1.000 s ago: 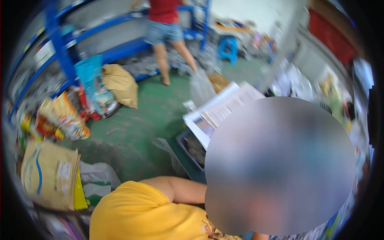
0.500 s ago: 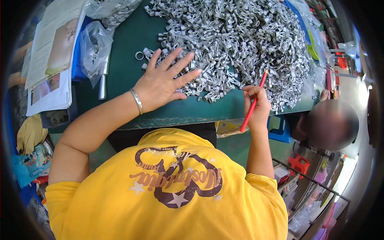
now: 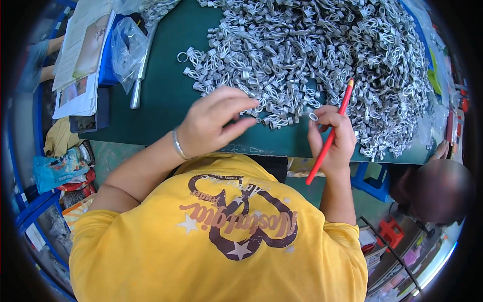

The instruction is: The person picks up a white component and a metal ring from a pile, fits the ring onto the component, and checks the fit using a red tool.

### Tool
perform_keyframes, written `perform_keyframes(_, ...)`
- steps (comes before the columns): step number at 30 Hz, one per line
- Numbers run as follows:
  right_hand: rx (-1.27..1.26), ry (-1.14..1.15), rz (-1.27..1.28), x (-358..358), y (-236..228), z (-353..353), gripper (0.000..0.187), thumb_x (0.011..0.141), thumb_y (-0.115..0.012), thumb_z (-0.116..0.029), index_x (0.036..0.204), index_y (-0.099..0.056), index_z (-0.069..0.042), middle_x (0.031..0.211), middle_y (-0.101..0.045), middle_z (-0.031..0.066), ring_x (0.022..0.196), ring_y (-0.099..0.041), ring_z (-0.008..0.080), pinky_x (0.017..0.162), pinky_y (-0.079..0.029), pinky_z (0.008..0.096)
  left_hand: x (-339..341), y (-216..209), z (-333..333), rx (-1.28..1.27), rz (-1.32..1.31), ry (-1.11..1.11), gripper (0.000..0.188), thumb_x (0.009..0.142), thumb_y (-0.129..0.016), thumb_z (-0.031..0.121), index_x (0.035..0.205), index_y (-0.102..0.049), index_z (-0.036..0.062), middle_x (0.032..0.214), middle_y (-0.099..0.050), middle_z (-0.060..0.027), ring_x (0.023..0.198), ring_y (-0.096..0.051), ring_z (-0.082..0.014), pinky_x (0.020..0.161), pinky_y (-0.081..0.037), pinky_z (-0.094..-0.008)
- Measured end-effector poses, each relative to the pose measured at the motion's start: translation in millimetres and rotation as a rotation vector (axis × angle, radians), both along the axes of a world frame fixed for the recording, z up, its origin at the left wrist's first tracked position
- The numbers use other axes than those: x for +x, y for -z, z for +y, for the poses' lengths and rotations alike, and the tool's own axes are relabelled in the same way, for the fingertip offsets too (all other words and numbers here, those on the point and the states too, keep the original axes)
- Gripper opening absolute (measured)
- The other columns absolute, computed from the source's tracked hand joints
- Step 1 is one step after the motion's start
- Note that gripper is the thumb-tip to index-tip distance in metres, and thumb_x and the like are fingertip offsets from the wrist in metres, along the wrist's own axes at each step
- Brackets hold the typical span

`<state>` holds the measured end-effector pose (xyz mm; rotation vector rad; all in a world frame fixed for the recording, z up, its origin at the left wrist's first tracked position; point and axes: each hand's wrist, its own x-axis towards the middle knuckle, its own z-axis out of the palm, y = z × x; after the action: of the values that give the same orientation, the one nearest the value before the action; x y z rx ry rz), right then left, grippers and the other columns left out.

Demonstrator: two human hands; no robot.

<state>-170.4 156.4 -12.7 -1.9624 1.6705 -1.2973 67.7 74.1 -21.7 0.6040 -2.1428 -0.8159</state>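
And one grey looped fitting (image 3: 313, 116) is pinched, red pencil (image 3: 323, 146) gripped too, in the right hand (image 3: 339, 146), while beside the half-curled left hand (image 3: 214, 121), its hold untellable, a heap of fittings (image 3: 282, 55) is left loose on the green tabletop (image 3: 166, 90).

- Shirt (image 3: 131, 261): plain yellow, soft cloth, lightly creased.
- Sleeves (image 3: 93, 241): short, yellow like the rest, loose at the arm.
- Print (image 3: 216, 234): thick, dark brown loops on the front, with lighter brown script across them and small white lettering nearby.
- Stars (image 3: 188, 223): white, of different sizes, scattered about the print.
- Left hand (image 3: 214, 118): bare, with a narrow, silvery bracelet (image 3: 177, 144) around its wrist.
- Right hand (image 3: 336, 138): bare.
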Motion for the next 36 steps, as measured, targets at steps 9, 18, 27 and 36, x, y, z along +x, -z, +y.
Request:
perform_keyframes(9,0.33,-0.163,-1.085,53.0,-0.1,0.7,0.023,0.081,-0.053,0.012,0.097,-0.041,0.0,0.091,-0.051,0.0104,0.072,-0.061,0.0122,0.062,-0.054,0.0222,-11.3,2.6,12.2,0.238,0.122,0.007,0.031,0.071,-0.073,0.003,0.099,-0.059,0.0028,0.082,-0.06,-0.0078,0.067,-0.06,-0.0157,0.061,-0.05,-0.0246)
perform_keyframes(18,0.396,-0.108,-0.916,67.7,3.2,0.3,0.014,0.086,-0.055,0.004,0.096,-0.047,0.0,0.092,-0.058,0.0097,0.071,-0.061,0.0112,0.059,-0.05,0.0201,13.3,-0.5,14.9,0.41,0.073,-0.051,0.022,0.072,-0.072,0.002,0.093,-0.064,0.0002,0.078,-0.061,-0.0079,0.065,-0.06,-0.0134,0.057,-0.049,-0.023)
perform_keyframes(27,0.408,-0.107,-0.962,76.5,3.4,2.8,0.013,0.087,-0.054,0.004,0.096,-0.047,0.0,0.093,-0.059,0.0117,0.069,-0.062,0.0112,0.058,-0.052,0.0204,20.8,4.5,17.5,0.428,0.077,-0.011,0.022,0.076,-0.067,-0.004,0.097,-0.062,-0.0033,0.083,-0.061,-0.0083,0.068,-0.062,-0.0111,0.059,-0.05,-0.0211)
perform_keyframes(36,0.418,-0.114,-1.034,78.9,6.5,6.1,0.013,0.087,-0.054,0.005,0.095,-0.046,0.0,0.091,-0.058,0.0123,0.067,-0.062,0.0119,0.057,-0.053,0.0212,22.3,7.8,21.5,0.531,0.082,0.003,0.022,0.077,-0.067,-0.005,0.098,-0.061,-0.0039,0.084,-0.06,-0.0082,0.07,-0.062,-0.0108,0.06,-0.05,-0.0203)
